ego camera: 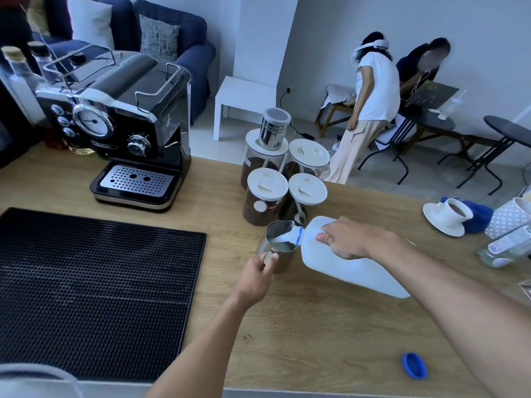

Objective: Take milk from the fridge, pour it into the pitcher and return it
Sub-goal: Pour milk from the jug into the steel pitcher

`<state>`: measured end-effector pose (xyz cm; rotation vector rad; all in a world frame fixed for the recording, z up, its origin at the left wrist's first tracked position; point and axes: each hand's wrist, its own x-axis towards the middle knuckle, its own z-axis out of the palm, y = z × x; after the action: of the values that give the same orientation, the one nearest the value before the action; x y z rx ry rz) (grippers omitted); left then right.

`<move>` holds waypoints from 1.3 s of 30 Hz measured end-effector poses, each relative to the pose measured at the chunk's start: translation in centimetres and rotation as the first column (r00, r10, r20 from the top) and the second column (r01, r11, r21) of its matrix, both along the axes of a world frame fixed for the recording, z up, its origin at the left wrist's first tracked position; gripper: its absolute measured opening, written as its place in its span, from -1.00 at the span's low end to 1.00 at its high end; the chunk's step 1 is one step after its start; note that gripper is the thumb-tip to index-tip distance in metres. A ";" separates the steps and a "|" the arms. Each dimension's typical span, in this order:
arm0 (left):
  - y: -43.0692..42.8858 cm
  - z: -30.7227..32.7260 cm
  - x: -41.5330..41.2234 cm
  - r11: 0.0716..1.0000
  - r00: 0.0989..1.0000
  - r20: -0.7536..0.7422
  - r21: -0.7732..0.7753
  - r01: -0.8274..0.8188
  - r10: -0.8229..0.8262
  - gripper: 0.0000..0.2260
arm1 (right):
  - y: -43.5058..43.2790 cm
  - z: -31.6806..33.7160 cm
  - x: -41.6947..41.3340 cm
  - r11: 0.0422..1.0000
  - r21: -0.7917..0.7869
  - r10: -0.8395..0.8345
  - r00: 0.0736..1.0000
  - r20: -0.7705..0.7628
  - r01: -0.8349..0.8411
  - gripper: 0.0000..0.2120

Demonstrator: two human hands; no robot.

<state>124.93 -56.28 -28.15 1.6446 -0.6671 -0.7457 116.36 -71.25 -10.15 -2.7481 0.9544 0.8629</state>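
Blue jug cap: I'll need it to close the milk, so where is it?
In the head view the blue cap lies on the wooden counter at lower right, beside the right forearm, nearer the person than the tilted milk jug.

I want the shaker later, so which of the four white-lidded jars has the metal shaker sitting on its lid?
The back-left jar, farthest from the pitcher. The steel shaker stands upright on its lid; the other three lids are bare.

We see a polished steel pitcher (278,239), mirror-bright, beside a milk jug (342,262) of matt, translucent white plastic — its loose blue cap (414,365) glossy plastic. The counter (316,326) is pale wood grain, smooth; the black mat (92,291) looks rubbery — ribbed and dull.
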 end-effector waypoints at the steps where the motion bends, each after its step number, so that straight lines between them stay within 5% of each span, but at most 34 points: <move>1: 0.0 0.0 0.0 1.000 1.000 0.003 -0.004 -0.001 0.001 -0.61 | 0.0 0.1 0.0 1.000 -0.001 0.003 1.000 -0.006 -0.003 -0.65; 39: 0.2 -0.5 0.2 1.000 1.000 -0.010 -0.005 -0.010 0.010 -0.61 | 0.5 0.7 0.8 0.998 -0.030 0.049 0.996 -0.071 -0.051 -0.71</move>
<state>125.11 -56.13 -28.64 1.6374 -0.6528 -0.7441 117.20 -70.74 -9.45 -2.7964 0.9224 0.9673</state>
